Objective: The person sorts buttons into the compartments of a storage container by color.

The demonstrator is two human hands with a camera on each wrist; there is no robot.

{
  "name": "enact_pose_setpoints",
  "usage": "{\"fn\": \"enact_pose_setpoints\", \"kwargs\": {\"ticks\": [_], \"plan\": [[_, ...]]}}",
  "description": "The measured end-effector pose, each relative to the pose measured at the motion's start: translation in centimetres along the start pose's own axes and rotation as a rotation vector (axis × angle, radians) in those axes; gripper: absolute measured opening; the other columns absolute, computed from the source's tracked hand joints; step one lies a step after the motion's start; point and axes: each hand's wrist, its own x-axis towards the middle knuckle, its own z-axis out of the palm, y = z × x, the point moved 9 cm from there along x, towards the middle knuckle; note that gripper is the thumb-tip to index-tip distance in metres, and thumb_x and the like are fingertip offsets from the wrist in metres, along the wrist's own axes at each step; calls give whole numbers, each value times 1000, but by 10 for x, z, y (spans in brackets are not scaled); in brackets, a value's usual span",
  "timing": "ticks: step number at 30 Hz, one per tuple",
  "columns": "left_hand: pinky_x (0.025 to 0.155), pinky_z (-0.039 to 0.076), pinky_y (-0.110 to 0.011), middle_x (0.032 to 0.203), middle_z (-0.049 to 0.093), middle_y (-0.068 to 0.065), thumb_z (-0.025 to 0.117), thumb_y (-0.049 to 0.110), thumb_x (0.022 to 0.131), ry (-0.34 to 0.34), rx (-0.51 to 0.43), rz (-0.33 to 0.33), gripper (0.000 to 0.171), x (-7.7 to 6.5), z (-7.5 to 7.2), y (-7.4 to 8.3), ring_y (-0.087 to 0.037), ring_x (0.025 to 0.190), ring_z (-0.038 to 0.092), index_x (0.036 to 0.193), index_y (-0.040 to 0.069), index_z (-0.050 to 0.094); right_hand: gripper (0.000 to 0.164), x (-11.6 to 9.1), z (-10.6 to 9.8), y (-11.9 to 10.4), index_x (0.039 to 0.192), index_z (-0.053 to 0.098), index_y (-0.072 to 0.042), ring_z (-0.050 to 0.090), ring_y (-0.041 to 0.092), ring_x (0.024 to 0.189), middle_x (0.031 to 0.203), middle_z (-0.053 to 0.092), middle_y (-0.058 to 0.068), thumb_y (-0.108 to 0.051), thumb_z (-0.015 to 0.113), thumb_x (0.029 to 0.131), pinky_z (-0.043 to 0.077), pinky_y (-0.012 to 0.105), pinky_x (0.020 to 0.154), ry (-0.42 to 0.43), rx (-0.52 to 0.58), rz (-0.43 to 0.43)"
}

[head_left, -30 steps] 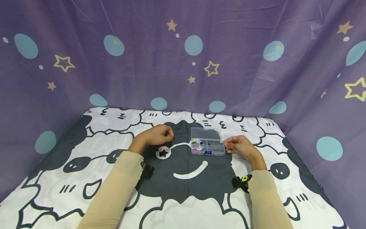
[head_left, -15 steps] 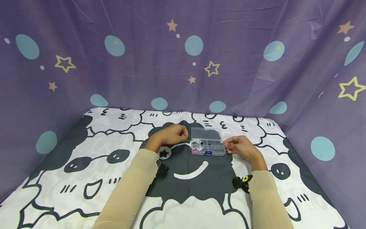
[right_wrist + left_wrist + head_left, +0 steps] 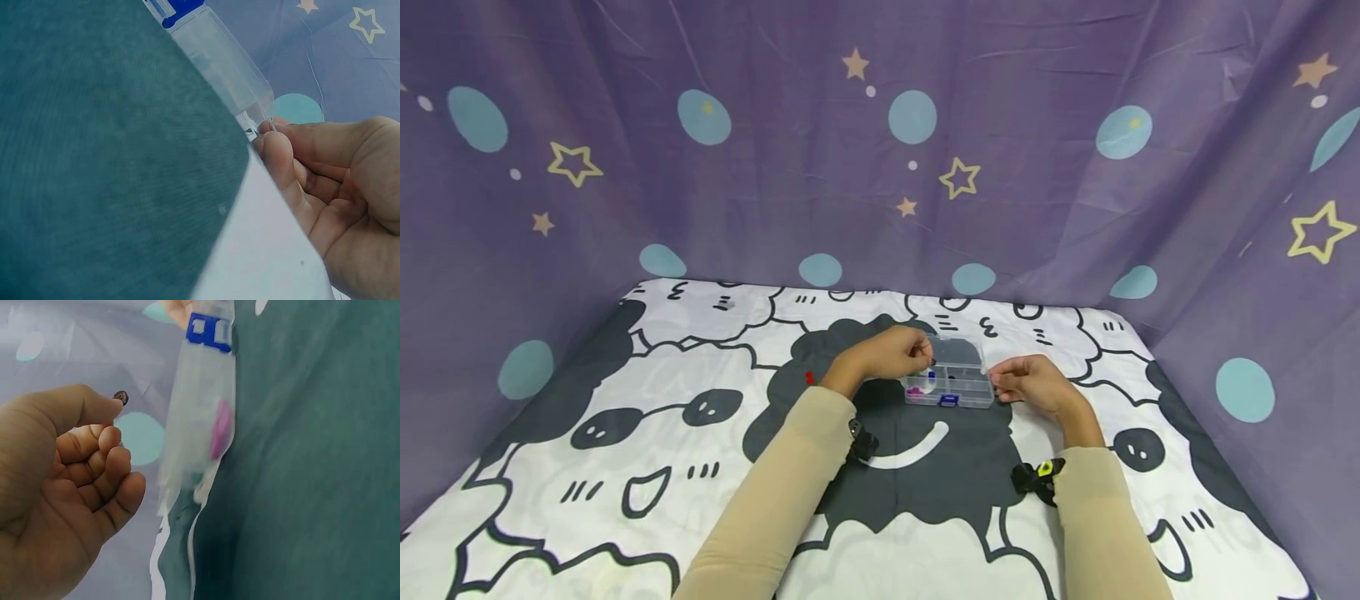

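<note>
A clear plastic compartment box with a blue latch lies on the dark patch of the cloth, its lid raised at the back. My left hand is over the box's left side. In the left wrist view its thumb and a finger pinch a tiny dark round piece, perhaps a bead. My right hand holds the box's right end between thumb and fingers, seen close up in the right wrist view. Pink pieces and a blue piece lie in the left compartments.
Small red pieces lie on the cloth left of the box, behind my left forearm. The table wears a black-and-white cartoon cloth. A purple curtain stands behind it and along the sides.
My left hand has moved right from beside the red pieces to over the box, carrying the small dark piece. The right hand and the box have stayed in place.
</note>
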Motion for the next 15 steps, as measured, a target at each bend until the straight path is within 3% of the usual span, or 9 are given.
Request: {"fn": "enact_pose_setpoints", "kwargs": {"ticks": [6,15], "plan": [[69,42,-24,73,53,3,57,8,100,23,75,53,9,15,8,8,-8,62,45,95,7,64,26,-1,2,-2,121,60,18,65,9,74,91,68,4,3,61,99,58,26,72,-17,9,-2],[71,43,-25,74,55,5,59,8,98,45,149,54,9,26,15,18,-8,65,48,92,8,66,22,0,1,-1,117,63,16,66,10,74,90,69,3,4,61,98,59,26,71,-18,14,-12]]}}
